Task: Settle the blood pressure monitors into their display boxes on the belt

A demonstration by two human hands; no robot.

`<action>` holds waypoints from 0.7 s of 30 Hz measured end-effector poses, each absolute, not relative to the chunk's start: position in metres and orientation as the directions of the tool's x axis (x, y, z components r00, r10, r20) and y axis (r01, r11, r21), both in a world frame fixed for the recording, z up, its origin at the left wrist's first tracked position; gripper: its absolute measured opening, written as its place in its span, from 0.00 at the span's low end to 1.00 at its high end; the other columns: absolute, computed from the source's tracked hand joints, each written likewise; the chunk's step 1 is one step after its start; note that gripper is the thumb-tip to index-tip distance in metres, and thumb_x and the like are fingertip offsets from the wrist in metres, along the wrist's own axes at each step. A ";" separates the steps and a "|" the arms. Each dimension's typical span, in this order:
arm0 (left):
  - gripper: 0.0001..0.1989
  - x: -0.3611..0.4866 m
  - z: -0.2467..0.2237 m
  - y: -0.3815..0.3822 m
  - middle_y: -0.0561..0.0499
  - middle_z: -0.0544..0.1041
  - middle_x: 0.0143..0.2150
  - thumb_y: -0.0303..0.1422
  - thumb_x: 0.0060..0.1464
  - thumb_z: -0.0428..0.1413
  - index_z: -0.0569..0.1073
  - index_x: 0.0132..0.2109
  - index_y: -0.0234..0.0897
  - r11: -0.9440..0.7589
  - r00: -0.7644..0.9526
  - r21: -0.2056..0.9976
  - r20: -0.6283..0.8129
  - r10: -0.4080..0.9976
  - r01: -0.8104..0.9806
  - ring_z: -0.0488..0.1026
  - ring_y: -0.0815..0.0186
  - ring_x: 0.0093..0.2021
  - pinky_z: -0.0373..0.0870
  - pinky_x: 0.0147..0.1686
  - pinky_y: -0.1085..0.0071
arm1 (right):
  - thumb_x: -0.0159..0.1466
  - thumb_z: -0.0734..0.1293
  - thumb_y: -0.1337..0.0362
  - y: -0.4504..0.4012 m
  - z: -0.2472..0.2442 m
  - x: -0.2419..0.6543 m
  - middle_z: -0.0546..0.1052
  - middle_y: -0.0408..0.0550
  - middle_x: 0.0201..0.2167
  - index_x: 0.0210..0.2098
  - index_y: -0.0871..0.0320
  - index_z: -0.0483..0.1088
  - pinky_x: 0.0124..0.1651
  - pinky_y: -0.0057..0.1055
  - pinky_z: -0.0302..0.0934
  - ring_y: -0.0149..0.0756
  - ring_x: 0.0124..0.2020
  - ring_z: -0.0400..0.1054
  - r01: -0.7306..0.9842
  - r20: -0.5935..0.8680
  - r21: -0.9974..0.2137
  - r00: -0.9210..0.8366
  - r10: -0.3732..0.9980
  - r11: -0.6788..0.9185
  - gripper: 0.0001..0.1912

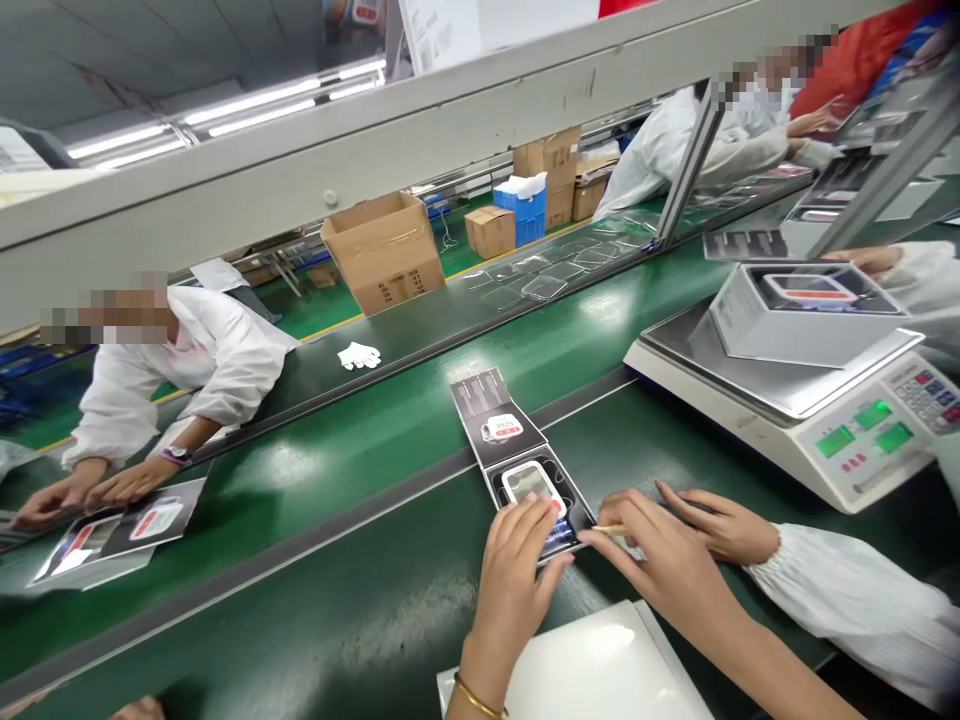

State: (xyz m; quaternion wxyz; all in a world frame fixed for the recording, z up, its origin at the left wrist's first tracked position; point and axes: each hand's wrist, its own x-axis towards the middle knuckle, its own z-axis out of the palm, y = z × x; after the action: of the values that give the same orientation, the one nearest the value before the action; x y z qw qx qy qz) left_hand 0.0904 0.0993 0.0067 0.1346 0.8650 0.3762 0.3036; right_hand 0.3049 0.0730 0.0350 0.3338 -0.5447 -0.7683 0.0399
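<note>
An open flip-lid box (491, 455) lies on the belt edge in front of me, with a white blood-pressure-monitor-like device (534, 482) inside. A picture of a device is printed on its raised lid. The fingers of my left hand (517, 565) rest over the device's lower end, and the thumb is at the box's near edge. My right hand (664, 555) pinches a thin yellowish stick (613, 530) at the box's right corner. Its fingertips meet that corner. Blue-wrapped batteries (556, 535) show partly under my left fingers.
A co-worker's hand (724, 525) is just behind my right hand. White boxes (592, 665) lie nearest me. At right, a scale (780, 400) bears a carton (802, 310). Across the green belt (315, 390), a person (202, 350) handles another box. A white glove (358, 355) lies farther back.
</note>
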 end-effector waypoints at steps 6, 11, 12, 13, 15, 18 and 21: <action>0.28 0.086 0.005 0.097 0.49 0.72 0.68 0.30 0.69 0.52 0.56 0.72 0.43 -0.697 0.529 0.436 0.454 0.717 0.569 0.66 0.60 0.70 0.71 0.66 0.50 | 0.75 0.62 0.54 0.043 0.018 0.287 0.79 0.46 0.41 0.61 0.46 0.67 0.41 0.35 0.70 0.40 0.37 0.76 0.713 0.380 -0.477 -0.359 0.852 0.513 0.16; 0.28 0.036 0.003 0.081 0.48 0.73 0.67 0.35 0.69 0.53 0.56 0.72 0.41 -0.653 0.515 0.294 0.429 0.742 0.697 0.68 0.59 0.69 0.71 0.65 0.52 | 0.74 0.62 0.48 0.021 0.004 0.304 0.79 0.45 0.42 0.72 0.42 0.52 0.42 0.34 0.72 0.39 0.37 0.77 0.695 0.084 -0.689 -0.204 0.975 0.205 0.30; 0.26 0.016 0.004 0.076 0.48 0.73 0.67 0.33 0.70 0.52 0.58 0.71 0.42 -0.642 0.516 0.244 0.423 0.745 0.727 0.68 0.59 0.69 0.71 0.65 0.52 | 0.73 0.62 0.47 0.017 0.003 0.314 0.79 0.45 0.43 0.70 0.44 0.55 0.42 0.33 0.72 0.38 0.37 0.77 0.674 0.029 -0.726 -0.163 0.986 0.133 0.29; 0.25 -0.007 0.006 0.071 0.49 0.74 0.67 0.31 0.70 0.52 0.60 0.70 0.43 -0.627 0.514 0.197 0.418 0.749 0.754 0.68 0.59 0.69 0.70 0.65 0.52 | 0.73 0.62 0.45 0.014 0.003 0.325 0.78 0.46 0.44 0.67 0.45 0.59 0.42 0.33 0.71 0.38 0.38 0.77 0.657 -0.016 -0.750 -0.129 0.991 0.074 0.27; 0.23 -0.051 0.013 0.060 0.49 0.75 0.65 0.30 0.69 0.52 0.63 0.68 0.42 -0.596 0.502 0.136 0.412 0.760 0.791 0.69 0.59 0.68 0.69 0.66 0.53 | 0.72 0.62 0.43 0.008 0.003 0.345 0.77 0.48 0.45 0.57 0.49 0.67 0.43 0.33 0.70 0.40 0.40 0.76 0.641 -0.083 -0.767 -0.091 0.992 -0.005 0.22; 0.24 -0.085 0.028 0.045 0.45 0.74 0.66 0.29 0.66 0.56 0.66 0.67 0.41 -0.520 0.430 0.077 0.466 0.773 0.851 0.67 0.56 0.69 0.61 0.71 0.49 | 0.72 0.60 0.44 0.003 0.005 0.363 0.76 0.45 0.39 0.41 0.51 0.68 0.41 0.33 0.68 0.39 0.36 0.74 0.670 -0.162 -0.742 -0.149 0.976 -0.021 0.18; 0.26 -0.050 0.036 0.026 0.43 0.70 0.69 0.30 0.64 0.58 0.66 0.68 0.41 -0.491 0.356 0.136 0.528 0.771 0.861 0.61 0.53 0.73 0.60 0.72 0.48 | 0.74 0.58 0.47 0.003 0.007 0.362 0.73 0.44 0.37 0.38 0.52 0.68 0.40 0.34 0.66 0.38 0.34 0.72 0.691 -0.186 -0.720 -0.281 0.942 0.064 0.18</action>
State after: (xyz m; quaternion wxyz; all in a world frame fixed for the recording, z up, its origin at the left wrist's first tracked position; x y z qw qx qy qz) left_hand -0.0505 0.0257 0.0356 -0.0822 0.8193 0.4980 0.2722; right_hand 0.3622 0.0034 0.0069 0.1692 -0.5752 -0.7096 0.3702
